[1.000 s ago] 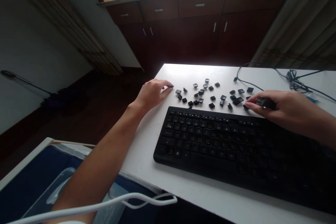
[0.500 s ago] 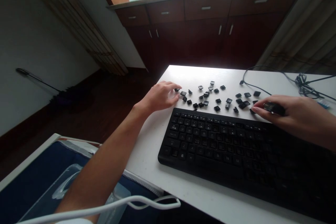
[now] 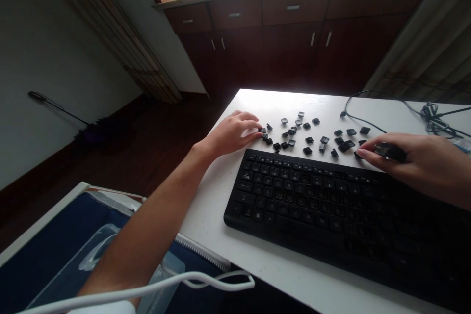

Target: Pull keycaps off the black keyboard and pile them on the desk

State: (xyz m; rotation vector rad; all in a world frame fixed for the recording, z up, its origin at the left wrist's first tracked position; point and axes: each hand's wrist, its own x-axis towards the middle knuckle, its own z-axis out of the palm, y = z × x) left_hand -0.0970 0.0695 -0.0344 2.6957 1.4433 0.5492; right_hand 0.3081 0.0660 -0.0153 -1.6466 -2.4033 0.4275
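A black keyboard (image 3: 294,230) lies on the white table, with bare sockets where some keycaps are off. Behind it are scattered several loose black keycaps (image 3: 309,140). At the left end of the scatter, my left hand (image 3: 235,130) has its thumb and index fingertip closed about a keycap (image 3: 262,130), next to other caps. My right hand (image 3: 423,162) is over the keyboard's back right edge, its fingers curled round a small dark, rounded object (image 3: 392,151) whose kind I cannot make out. Its fingertips are beside a keycap (image 3: 357,155).
A black cable (image 3: 362,122) runs to a coiled bundle (image 3: 434,113) at the table's back right. A white cord (image 3: 165,287) crosses in front at lower left, over a blue-lined container (image 3: 47,260). Wooden cabinets (image 3: 287,54) stand beyond the table.
My left hand has moved slightly right, and its thumb and index finger have closed in at a keycap. The right hand stays in nearly the same place. The whole view has shifted a little.
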